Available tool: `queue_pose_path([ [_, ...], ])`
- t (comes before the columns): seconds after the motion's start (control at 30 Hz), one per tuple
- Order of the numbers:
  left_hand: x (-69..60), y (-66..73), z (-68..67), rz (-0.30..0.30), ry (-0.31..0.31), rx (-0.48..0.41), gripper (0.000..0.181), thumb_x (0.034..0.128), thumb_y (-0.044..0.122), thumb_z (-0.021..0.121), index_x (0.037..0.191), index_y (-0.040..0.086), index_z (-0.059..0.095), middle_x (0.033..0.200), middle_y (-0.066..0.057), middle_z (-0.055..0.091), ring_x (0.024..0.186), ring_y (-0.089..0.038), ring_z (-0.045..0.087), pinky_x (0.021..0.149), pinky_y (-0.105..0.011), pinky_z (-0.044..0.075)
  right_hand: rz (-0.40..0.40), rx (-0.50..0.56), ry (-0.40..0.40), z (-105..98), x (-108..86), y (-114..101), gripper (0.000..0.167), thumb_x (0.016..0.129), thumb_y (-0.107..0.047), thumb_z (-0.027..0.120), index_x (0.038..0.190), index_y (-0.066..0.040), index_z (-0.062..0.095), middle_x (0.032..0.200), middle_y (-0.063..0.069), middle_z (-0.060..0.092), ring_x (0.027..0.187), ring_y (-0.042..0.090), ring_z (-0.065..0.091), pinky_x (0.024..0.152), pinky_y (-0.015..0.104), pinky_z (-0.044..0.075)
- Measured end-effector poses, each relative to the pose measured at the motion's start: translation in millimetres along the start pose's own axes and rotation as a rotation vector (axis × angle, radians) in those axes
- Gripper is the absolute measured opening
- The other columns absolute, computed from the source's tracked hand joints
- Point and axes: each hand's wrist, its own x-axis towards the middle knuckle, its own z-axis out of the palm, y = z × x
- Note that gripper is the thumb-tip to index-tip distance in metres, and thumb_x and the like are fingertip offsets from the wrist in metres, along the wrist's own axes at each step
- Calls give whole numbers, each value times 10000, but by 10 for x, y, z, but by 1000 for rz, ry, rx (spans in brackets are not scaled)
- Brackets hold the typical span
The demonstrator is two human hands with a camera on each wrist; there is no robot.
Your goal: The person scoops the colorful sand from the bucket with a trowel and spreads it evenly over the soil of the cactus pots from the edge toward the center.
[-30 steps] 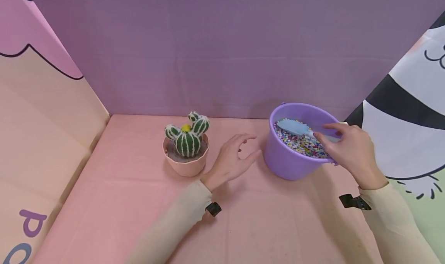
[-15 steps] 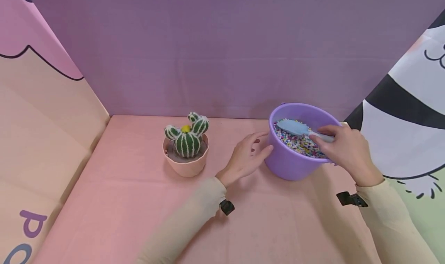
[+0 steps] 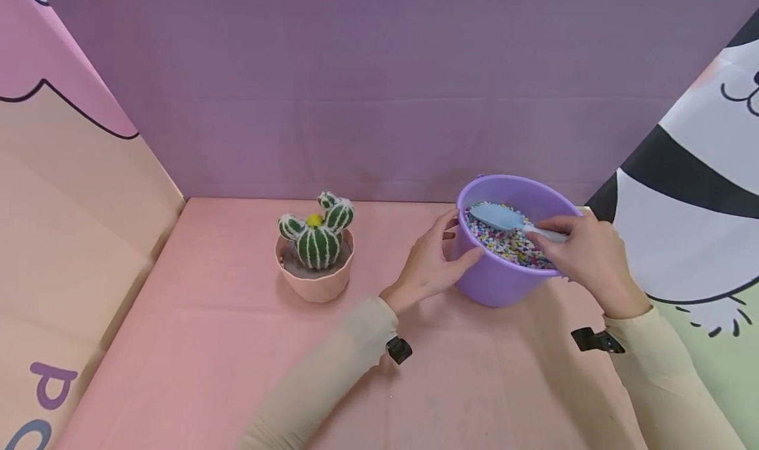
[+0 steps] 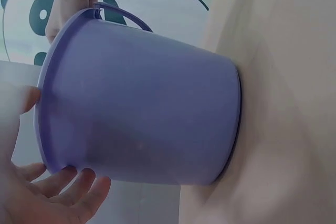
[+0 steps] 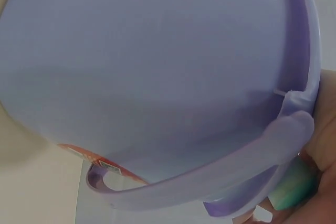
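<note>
A light-blue shovel (image 3: 497, 217) lies blade-down across small multicoloured beads (image 3: 508, 247) in a purple bucket (image 3: 498, 284). My right hand (image 3: 593, 255) pinches its pale handle, thumb on the near side, just inside the bucket's right rim. At the bucket's left side my left hand (image 3: 428, 265) is spread, thumb at the near rim and fingers at the far rim. The left wrist view shows those fingers (image 4: 86, 190) loosely bent against the bucket. In the right wrist view the bucket's wall (image 5: 142, 66) hides most of the right hand.
A potted cactus (image 3: 318, 247) with a yellow flower stands left of the left hand, in a peach pot (image 3: 317, 285). The bucket's carrying handle (image 5: 210, 177) hangs down on its right side. A purple backdrop (image 3: 379, 94) rises behind the pink tabletop (image 3: 237, 344).
The left hand has moved right, from beside the bucket to its left rim. The right hand has settled onto the shovel's handle with little movement. The bucket and cactus stay in place.
</note>
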Motion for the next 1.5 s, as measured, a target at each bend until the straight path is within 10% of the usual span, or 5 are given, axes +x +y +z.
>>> queue_pose_path([
  [0.27, 13, 24, 24, -23, -6, 10, 799, 981, 406, 759, 1649, 237, 354, 1575, -25, 574, 1368, -234, 626, 1111, -439, 555, 51, -47, -26, -188, -40, 29, 321, 913, -364, 782, 1070, -93, 854, 954, 237, 785, 768, 426, 681, 463, 357, 395],
  [0.47, 14, 5, 3, -37, -12, 16, 821, 973, 444, 755, 1654, 260, 337, 1576, -13, 574, 1372, -212, 615, 1105, -428, 553, 103, -115, -108, -443, -89, 79, 402, 926, -405, 743, 1135, -74, 833, 657, 76, 718, 652, 288, 593, 448, 360, 367],
  [0.87, 41, 4, -40, -39, -22, 40, 832, 956, 451, 772, 1649, 264, 350, 1544, -24, 606, 1354, -196, 629, 1099, -410, 558, 75, -217, -198, -780, -224, 84, 392, 926, -441, 752, 1157, -137, 840, 682, 23, 699, 657, 190, 561, 464, 350, 376],
  [1.33, 65, 20, -64, -19, -57, 115, 849, 969, 502, 732, 1684, 272, 335, 1578, 37, 586, 1385, -200, 606, 1124, -442, 544, -141, -89, -32, -263, -47, 153, 184, 797, -223, 867, 921, -88, 878, 645, 22, 761, 572, 241, 625, 522, 335, 404],
  [1.5, 52, 36, -67, -26, -51, 146, 848, 971, 513, 721, 1685, 267, 336, 1575, 35, 591, 1370, -196, 613, 1115, -449, 545, -140, -23, -7, -60, 10, 122, 202, 813, -243, 871, 946, -90, 876, 718, 101, 789, 811, 394, 698, 566, 403, 457],
])
